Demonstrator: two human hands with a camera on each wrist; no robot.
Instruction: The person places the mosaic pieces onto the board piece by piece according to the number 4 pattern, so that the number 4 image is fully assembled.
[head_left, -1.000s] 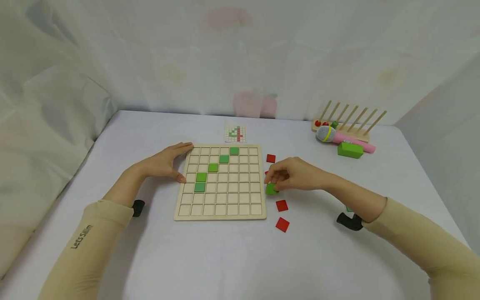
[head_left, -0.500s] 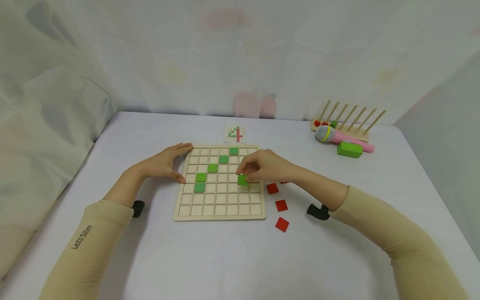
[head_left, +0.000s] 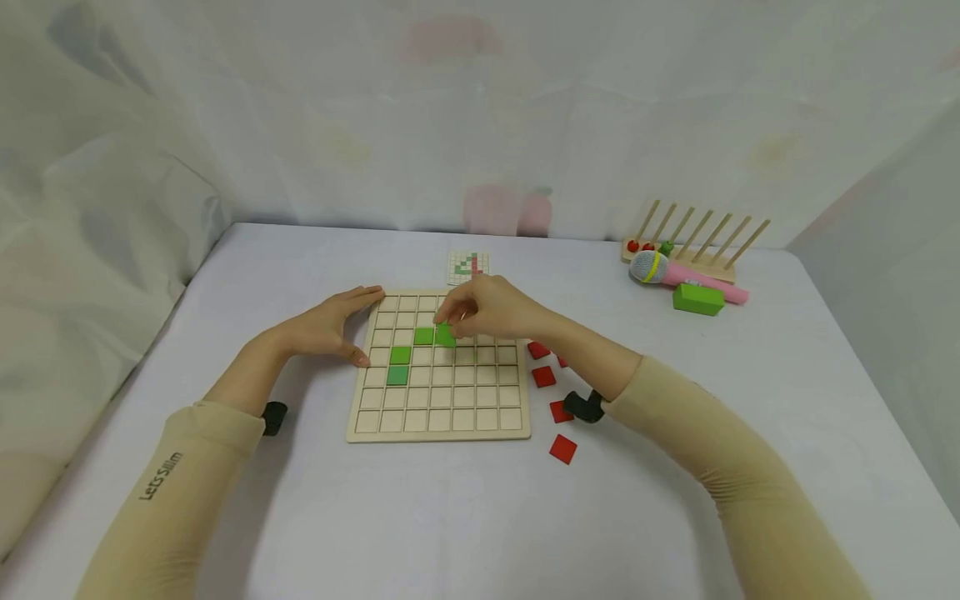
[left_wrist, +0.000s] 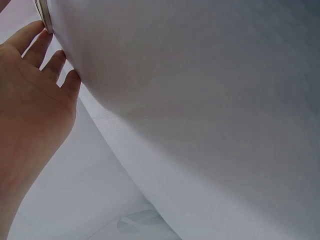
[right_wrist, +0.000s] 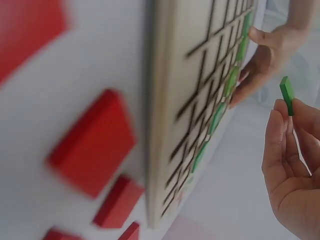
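A wooden grid board (head_left: 438, 423) lies on the white-covered table. My right hand (head_left: 498, 308) is over its upper middle, pinching a green square tile (head_left: 446, 336) between thumb and fingertips. In the right wrist view that tile (right_wrist: 286, 95) is held clear of the board. Several green tiles (head_left: 401, 355) sit in grid cells in a rising diagonal; my right hand hides the farther ones in the head view. My left hand (head_left: 326, 327) is spread at the board's left side, its fingertips touching the far left corner and its thumb the left edge.
Several red tiles (head_left: 562, 449) lie right of the board. Behind it is a small pattern card (head_left: 460, 265), partly covered by my right hand. At the back right are a pegged wooden stand (head_left: 720, 265), a pink toy microphone (head_left: 684, 275) and a green block (head_left: 697, 299).
My right hand has carried the green tile from beside the board's right edge leftward and away over the grid. My left hand has stayed in place.
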